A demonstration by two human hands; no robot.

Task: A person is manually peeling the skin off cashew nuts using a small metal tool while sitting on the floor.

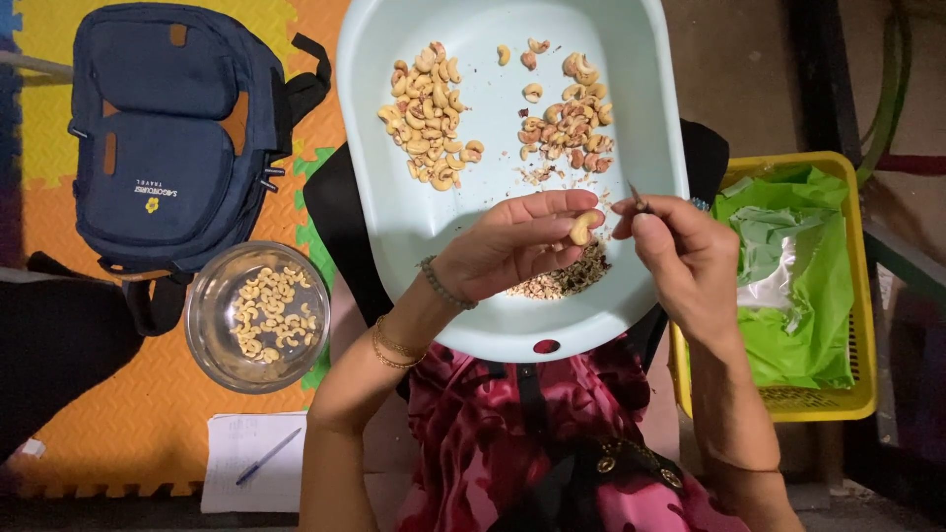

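The left hand [512, 241] pinches a cashew nut [583, 229] at its fingertips, over the near part of the pale tray [394, 197]. The nut's long axis points to the right hand [680, 246], just beside it, whose fingers are closed on a small dark tool [639, 201].

Both bare forearms rise from the bottom edge and bend inward, so the two hands meet close together, just apart. The left hand [512, 246] lies palm half-up, fingers loosely curled, thumb and fingertips pinched shut — a beaded band circles its wrist, two thin gold bangles sit lower on the forearm. The right hand [685, 251] shows its back, knuckles up, fingers bunched and closed in a tight pinch at the tips
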